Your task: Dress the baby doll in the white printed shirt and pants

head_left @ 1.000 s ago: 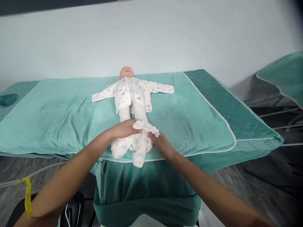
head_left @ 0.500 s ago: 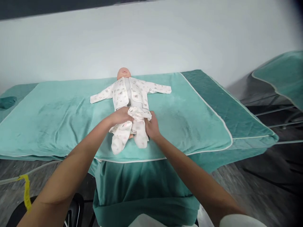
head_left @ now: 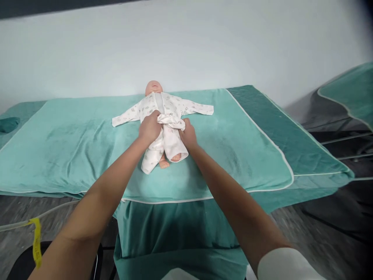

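Observation:
A baby doll (head_left: 154,87) lies on its back on a teal towel (head_left: 72,144), head toward the wall. It wears a white printed jacket (head_left: 175,107) with both sleeves spread out. White printed trousers (head_left: 170,142) cover its legs up to the waist, and two bare feet poke out near the hems. My left hand (head_left: 149,127) is closed on the left side of the trousers' waistband. On the right side of the waistband my right hand (head_left: 188,135) grips the cloth too.
The towel covers a padded table (head_left: 262,116) standing against a pale wall. A second teal-covered table (head_left: 349,93) stands at the right. A dark stool (head_left: 20,262) and a tube with a yellow tag (head_left: 36,247) are at the lower left.
Both hands have slid the bunched trousers from the doll's feet up its legs to the waist. The feet now show below the hems.

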The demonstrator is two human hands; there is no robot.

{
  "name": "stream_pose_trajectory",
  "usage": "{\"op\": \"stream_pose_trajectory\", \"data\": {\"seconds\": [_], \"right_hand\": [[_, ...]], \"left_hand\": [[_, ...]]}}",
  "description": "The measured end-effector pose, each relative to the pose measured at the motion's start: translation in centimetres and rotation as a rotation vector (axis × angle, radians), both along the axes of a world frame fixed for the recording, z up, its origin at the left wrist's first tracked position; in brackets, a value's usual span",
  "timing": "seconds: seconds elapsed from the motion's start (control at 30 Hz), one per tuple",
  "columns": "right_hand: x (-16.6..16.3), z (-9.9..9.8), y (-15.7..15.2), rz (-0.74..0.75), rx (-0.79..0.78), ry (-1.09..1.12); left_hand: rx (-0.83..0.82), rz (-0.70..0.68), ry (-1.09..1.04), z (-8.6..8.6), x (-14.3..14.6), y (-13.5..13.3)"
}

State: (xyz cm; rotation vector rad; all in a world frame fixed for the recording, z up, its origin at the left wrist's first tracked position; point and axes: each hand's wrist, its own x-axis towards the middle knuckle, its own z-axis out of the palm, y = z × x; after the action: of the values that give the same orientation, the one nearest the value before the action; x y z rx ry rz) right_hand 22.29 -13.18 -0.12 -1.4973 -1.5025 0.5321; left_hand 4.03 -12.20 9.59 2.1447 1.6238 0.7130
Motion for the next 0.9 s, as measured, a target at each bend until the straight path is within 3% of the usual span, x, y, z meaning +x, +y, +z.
{"op": "stream_pose_trajectory", "data": {"seconds": [0.1, 0.2, 0.33, 0.43, 0.5, 0.57, 0.67, 0.73, 0.9], "right_hand": [[0.0, -0.4, 0.6, -0.038, 0.022, 0.009], [0.2, -0.9, 0.7, -0.041, 0.061, 0.037], [0.6, -0.6, 0.4, 0.018, 0.196, 0.098], [0.2, 1.5, 0.0, 0.194, 0.253, 0.055], [-0.5, 3.8, 0.0, 0.383, 0.164, -0.018], [-1.3, 6.2, 0.4, 0.557, -0.022, -0.089], [-2.2, 8.3, 1.5, 0.68, -0.206, 0.027], [-2.3, 8.1, 2.3, 0.703, -0.247, 0.192], [-1.6, 5.1, 3.2, 0.664, -0.296, 0.573]], "left_hand": [[0.076, 0.04, 0.032, -0.3, 0.6, 0.5], [0.046, 0.012, -0.102, -0.8, 0.3, 0.7], [-0.303, -0.245, -0.459, -0.8, -2.2, 0.5], [-0.506, -0.334, -0.686, -1.1, -4.0, 0.2], [-0.546, -0.306, -0.814, -1.5, -4.3, 0.1], [-0.507, -0.225, -0.921, -2.1, -3.8, 0.0], [-0.425, -0.099, -1.048, -2.8, -2.8, 0.1], [-0.429, -0.071, -1.077, -3.1, -2.5, 0.1], [-0.483, -0.09, -1.05, -3.6, -2.5, 0.2]]}}
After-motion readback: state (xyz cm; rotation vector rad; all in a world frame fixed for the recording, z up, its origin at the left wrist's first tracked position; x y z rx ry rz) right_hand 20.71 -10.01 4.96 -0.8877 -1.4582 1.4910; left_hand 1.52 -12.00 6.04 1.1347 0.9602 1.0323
